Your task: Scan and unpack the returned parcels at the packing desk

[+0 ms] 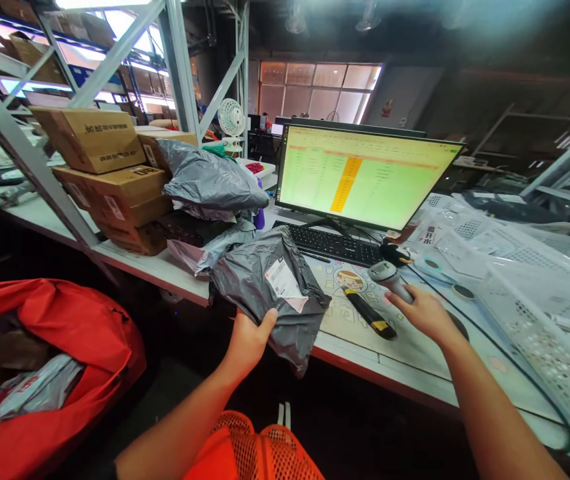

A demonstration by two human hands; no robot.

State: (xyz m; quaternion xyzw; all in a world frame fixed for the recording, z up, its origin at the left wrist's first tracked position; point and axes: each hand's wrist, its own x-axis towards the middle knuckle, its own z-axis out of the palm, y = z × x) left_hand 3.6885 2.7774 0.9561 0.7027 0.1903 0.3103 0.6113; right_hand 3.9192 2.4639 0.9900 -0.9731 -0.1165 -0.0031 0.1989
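Observation:
My left hand (251,343) grips the near edge of a grey plastic mailer bag (249,270), thumb on top and fingers underneath. A white shipping label (285,283) with a barcode faces up on the bag. The bag slants over the front edge of the desk. On the right, my right hand (422,310) is closed around the handle of a grey barcode scanner (389,275), its head tilted up and toward the left. Between the hands a black and yellow box cutter (369,313) lies on the patterned desk mat (337,327).
A monitor (365,177) and black keyboard (339,245) stand behind. Stacked cardboard boxes (109,173) and another grey mailer (209,173) sit at left. An open red sack (79,320) holding parcels stands lower left. White perforated baskets (555,347) line the right side, near the scanner's cable.

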